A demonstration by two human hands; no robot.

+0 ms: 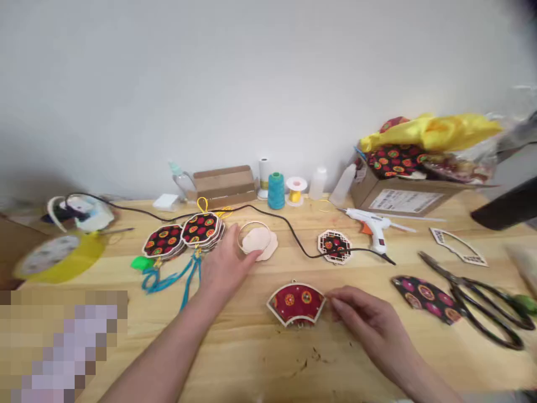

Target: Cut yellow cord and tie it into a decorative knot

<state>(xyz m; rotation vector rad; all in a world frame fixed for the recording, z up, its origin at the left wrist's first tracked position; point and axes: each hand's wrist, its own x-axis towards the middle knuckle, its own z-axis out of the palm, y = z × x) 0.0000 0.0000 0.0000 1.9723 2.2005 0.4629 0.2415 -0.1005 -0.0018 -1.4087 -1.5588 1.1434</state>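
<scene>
My left hand (226, 260) has its thumb and fingers at the edge of a thin round wooden ring (269, 230), over a pale scalloped wooden piece (272, 246). Pinched at its right corner by my right hand (369, 322) is a fan-shaped ornament (297, 302) of dark red patterned fabric in a pale wooden frame. Left of my left hand are two stacks of black patterned ornaments (201, 229) with blue cords (168, 280). To the right of my right hand lie a patterned fabric piece (425, 296) and black-handled scissors (482, 302).
A white glue gun (371, 224) lies at the right, near an octagonal ornament (334, 247) crossed by a black cable (293, 232). Thread spools (276, 191), bottles (319, 183) and an open cardboard box (224, 187) line the wall. A fabric-filled carton (377, 196) stands back right.
</scene>
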